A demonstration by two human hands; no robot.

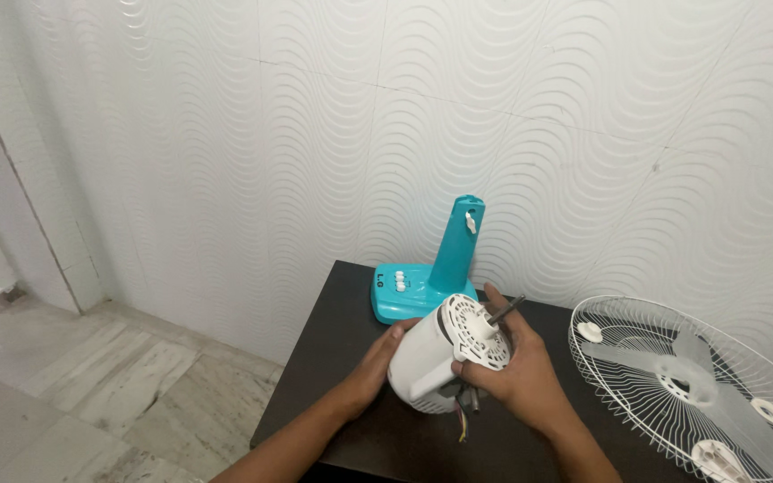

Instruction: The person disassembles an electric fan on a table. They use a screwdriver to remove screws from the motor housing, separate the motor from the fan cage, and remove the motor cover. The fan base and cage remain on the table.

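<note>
**Hands steady white fan motor above desk; shaft end exposed**

Right hand is closed around the front of the white fan motor housing, fingers wrapped over the vented face plate and thumb reaching up beside the bare metal shaft. Left hand is cupped against the rear of the same housing, fingers curled onto its rounded back. The motor is held between the two hands, tilted, shaft pointing up and away from the person, just above the dark desk.

Observations:
- Loose wires hang from the underside of the housing, just below the right hand's palm.
- Beyond both hands, at the far edge of the desk, stands the turquoise fan base with its upright neck against the wall.
- To the right of the right hand, well apart, lies the white wire guard.

Assessment: the two-handed grip looks secure. For good handling, judged from this view, the left hand should carry the weight while the right stays clear of the shaft tip and of the dangling wires, which could snag or be pinched against the desk. Keeping the housing low over the desk limits damage from any slip. The vented plate is thin plastic; squeezing it hard is inadvisable.
</note>
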